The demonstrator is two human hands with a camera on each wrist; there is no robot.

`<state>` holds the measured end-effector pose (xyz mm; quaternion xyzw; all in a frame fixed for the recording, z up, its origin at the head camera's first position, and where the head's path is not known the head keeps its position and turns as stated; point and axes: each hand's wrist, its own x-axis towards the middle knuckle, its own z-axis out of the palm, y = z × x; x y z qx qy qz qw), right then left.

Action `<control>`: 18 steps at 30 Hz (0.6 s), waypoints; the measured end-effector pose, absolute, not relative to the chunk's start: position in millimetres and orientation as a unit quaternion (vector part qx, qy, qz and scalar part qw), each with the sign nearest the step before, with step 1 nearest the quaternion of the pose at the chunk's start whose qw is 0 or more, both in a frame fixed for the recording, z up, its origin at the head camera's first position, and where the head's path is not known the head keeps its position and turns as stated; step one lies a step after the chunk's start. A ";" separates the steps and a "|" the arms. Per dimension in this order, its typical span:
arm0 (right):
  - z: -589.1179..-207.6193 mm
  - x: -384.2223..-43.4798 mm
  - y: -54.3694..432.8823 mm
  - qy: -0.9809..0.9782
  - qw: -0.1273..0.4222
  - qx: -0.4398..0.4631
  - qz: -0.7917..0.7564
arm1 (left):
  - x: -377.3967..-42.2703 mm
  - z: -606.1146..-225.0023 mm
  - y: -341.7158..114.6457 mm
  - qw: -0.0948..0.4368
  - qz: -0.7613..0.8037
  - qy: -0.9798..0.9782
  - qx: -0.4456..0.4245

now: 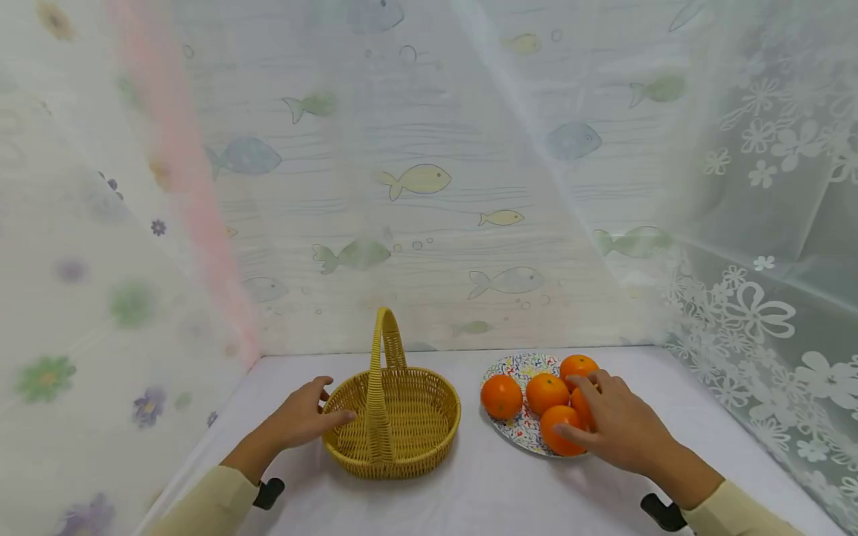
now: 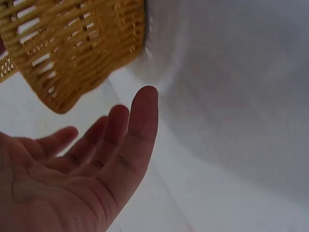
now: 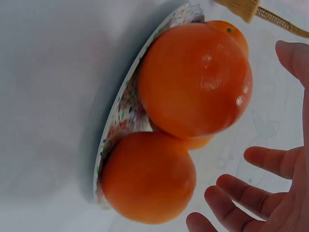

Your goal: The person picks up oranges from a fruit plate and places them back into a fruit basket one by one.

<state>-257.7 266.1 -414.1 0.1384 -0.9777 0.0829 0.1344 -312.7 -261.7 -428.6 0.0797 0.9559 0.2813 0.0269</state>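
A yellow woven basket (image 1: pixel 429 447) with a tall arched handle stands on the table. At its left side is my left hand (image 1: pixel 304 415), fingers spread and relaxed. In the left wrist view a gap shows between that hand (image 2: pixel 91 169) and the basket wall (image 2: pixel 96 53). Several oranges (image 1: pixel 501 397) lie on a round plate (image 1: pixel 519 439) with a colourful pattern. Over the plate's right side my right hand (image 1: pixel 620 424) hovers, partly hiding an orange. The right wrist view shows its fingers (image 3: pixel 270 159) loosely bent, apart from the nearest oranges (image 3: pixel 149 179).
A white cloth covers the table (image 1: pixel 462 499). Behind it hangs a translucent curtain (image 1: pixel 429 223) printed with fish. Floral sheets (image 1: pixel 757 313) close off both sides. The basket and the plate stand side by side with a narrow gap between them.
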 end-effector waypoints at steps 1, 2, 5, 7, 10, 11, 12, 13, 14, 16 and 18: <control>-414.7 -257.3 265.0 -0.978 0.134 0.137 0.087 | -312.3 -429.6 -260.8 0.028 0.296 0.952 0.074; -415.0 -257.1 264.0 -0.977 0.134 0.136 0.091 | -311.9 -430.8 -260.2 0.029 0.309 0.948 0.067; -416.8 -257.6 261.4 -0.978 0.133 0.128 0.098 | -311.8 -434.3 -259.5 0.039 0.355 0.933 0.039; -418.0 -258.0 259.9 -0.979 0.131 0.122 0.102 | -311.1 -434.7 -259.7 0.051 0.388 0.920 0.019; -419.2 -257.2 257.4 -0.979 0.125 0.113 0.114 | -309.2 -432.4 -259.3 0.075 0.436 0.897 -0.007; -419.5 -256.6 256.5 -0.979 0.124 0.110 0.120 | -308.2 -431.2 -258.9 0.084 0.454 0.887 -0.015; -420.0 -256.0 255.6 -0.979 0.123 0.105 0.124 | -307.4 -430.0 -258.6 0.091 0.469 0.878 -0.020; -420.1 -255.2 254.5 -0.979 0.123 0.102 0.129 | -306.7 -429.1 -258.2 0.099 0.482 0.870 -0.026; -420.1 -254.7 253.6 -0.979 0.120 0.096 0.133 | -306.6 -428.8 -258.1 0.105 0.498 0.861 -0.030; -420.4 -253.9 251.6 -0.979 0.115 0.087 0.141 | -307.3 -430.1 -258.8 0.114 0.523 0.843 -0.038; -421.0 -253.4 249.5 -0.980 0.111 0.076 0.143 | -308.6 -432.2 -260.1 0.121 0.543 0.830 -0.046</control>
